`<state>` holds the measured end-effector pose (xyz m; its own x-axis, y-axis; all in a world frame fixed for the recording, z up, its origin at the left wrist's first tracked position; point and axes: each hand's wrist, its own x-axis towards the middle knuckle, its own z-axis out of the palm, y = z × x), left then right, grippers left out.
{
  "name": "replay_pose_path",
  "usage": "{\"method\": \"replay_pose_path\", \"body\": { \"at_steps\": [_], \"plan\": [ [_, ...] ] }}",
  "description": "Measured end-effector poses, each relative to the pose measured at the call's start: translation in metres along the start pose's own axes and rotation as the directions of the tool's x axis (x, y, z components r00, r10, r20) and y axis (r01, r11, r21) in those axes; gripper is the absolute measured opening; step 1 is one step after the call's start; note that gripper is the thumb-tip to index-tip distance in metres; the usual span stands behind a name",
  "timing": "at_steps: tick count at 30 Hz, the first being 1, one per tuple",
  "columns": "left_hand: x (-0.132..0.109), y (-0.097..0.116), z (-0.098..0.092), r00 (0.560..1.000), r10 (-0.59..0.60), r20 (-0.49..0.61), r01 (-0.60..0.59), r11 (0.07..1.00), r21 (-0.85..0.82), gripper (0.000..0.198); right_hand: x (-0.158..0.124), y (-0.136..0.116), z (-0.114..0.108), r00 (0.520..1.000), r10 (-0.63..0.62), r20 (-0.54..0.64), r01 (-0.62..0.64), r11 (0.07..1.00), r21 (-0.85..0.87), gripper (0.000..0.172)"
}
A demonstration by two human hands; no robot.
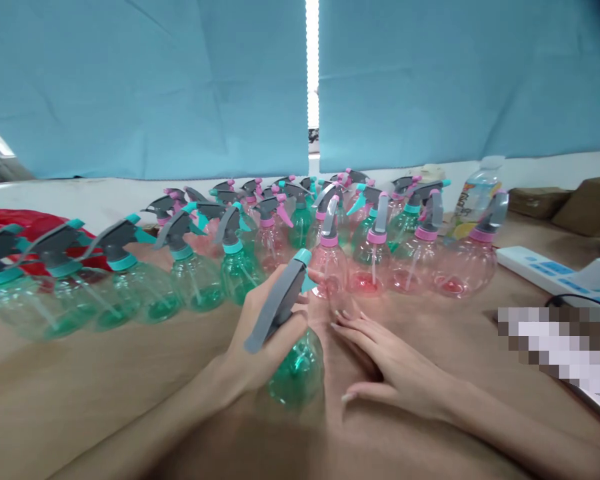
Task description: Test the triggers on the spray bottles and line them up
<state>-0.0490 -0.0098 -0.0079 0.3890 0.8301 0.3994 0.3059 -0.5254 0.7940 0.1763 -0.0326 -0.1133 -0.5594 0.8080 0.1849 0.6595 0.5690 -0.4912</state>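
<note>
My left hand (265,333) is wrapped round the neck of a green spray bottle (297,373) with a grey and teal trigger head. The bottle stands near the front middle, its nozzle pointing away from me. Just right of it, my right hand (385,360) hovers over or rests on the table with fingers stretched forward and thumb apart, holding nothing. Beyond my fingertips are pink spray bottles (365,283) with pink collars. A row of green spray bottles (200,283) runs off to the left.
Behind these rows stand several more pink and green sprayers (300,223). A labelled clear drink bottle (473,200) is at the back right, near cardboard boxes (590,207). A white power strip (550,270) lies at right. Red plastic (40,233) sits at left, and a blue sheet (155,87) hangs behind.
</note>
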Motion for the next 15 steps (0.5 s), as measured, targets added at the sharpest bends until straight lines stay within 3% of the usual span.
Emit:
{"method": "replay_pose_path", "body": {
  "at_steps": [8, 15],
  "plan": [
    [-0.0009, 0.0035, -0.0003, 0.999, 0.025, 0.041, -0.026, 1.000, 0.018, 0.002, -0.0033, 0.0049, 0.0032, 1.000, 0.018, -0.001, -0.018, 1.000, 0.007, 0.086],
    [-0.0017, 0.0053, 0.0003, 0.998, -0.022, 0.051, 0.022, 1.000, -0.011, 0.010, -0.0053, 0.0063, 0.0028, 1.000, 0.022, 0.004, -0.022, 1.000, 0.005, 0.082]
  ]
}}
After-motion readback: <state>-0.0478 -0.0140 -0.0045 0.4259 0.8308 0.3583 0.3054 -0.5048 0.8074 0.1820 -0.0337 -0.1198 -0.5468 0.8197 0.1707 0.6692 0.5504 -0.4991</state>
